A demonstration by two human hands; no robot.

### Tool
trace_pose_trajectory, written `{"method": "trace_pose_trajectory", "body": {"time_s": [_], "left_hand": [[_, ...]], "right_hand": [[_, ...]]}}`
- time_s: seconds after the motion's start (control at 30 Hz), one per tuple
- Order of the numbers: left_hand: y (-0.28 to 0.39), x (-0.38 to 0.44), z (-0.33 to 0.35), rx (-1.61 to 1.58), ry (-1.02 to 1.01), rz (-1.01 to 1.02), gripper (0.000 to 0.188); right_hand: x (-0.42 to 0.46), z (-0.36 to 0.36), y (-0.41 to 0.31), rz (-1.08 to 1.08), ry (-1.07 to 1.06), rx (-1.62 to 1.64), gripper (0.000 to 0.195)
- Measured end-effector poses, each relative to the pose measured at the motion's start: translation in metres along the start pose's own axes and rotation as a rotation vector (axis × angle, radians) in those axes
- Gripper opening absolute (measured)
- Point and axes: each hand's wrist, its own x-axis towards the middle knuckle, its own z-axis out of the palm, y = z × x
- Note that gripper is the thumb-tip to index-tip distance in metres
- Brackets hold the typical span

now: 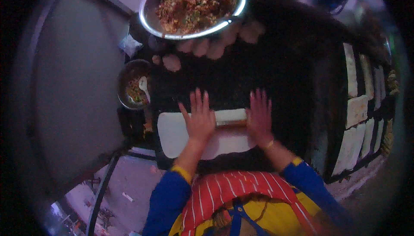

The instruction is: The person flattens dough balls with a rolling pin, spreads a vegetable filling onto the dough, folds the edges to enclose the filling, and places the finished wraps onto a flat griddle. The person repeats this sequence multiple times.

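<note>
A thin sheet of pale dough [173, 135] lies on the dark worktop [284, 106] in front of me. Across it runs a wooden rolling pin [232, 123], seen only between my hands. My left hand [201, 119] rests flat over the pin's left part, with its thumb and fingers spread. Over the right part lies my right hand [260, 116], palm down, its fingers stretched forward. Neither hand's fingers are wrapped round the pin. The pin's ends are hidden under my hands.
Several dough balls [216, 49] sit beyond the sheet, by a large metal bowl of chopped filling [197, 6]. To the left stand a smaller bowl [124, 98] with a white spoon [144, 85] and a grey panel [77, 84]. Flat dough pieces [352, 71] lie on the right.
</note>
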Motion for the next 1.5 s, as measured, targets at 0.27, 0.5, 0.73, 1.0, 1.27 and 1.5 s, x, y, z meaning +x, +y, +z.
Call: {"method": "trace_pose_trajectory", "body": {"time_s": [0.27, 0.5, 0.73, 1.0, 1.27, 1.5], "left_hand": [[0.01, 0.009, -0.002, -0.01, -0.087, -0.034, 0.062], [0.006, 0.055, 0.004, 0.014, 0.169, -0.158, 0.066], [0.016, -0.07, 0.003, -0.171, -0.064, 0.109, 0.056], [0.019, -0.096, 0.001, -0.183, -0.133, 0.22, 0.054], [0.018, -0.166, 0.012, -0.609, 0.097, 0.521, 0.045], [-0.049, -0.142, -0.026, -0.537, 0.105, 0.487, 0.034]], "right_hand": [[0.023, -0.001, 0.008, -0.041, -0.041, -0.03, 0.06], [0.068, -0.003, 0.013, -0.113, 0.183, 0.011, 0.057], [-0.05, -0.019, 0.022, -0.055, -0.044, -0.144, 0.053], [-0.069, -0.011, 0.035, -0.177, -0.076, -0.1, 0.054], [-0.182, -0.001, 0.065, -0.262, 0.071, -0.049, 0.05], [-0.153, -0.009, 0.009, -0.385, 0.019, 0.241, 0.036]]}}
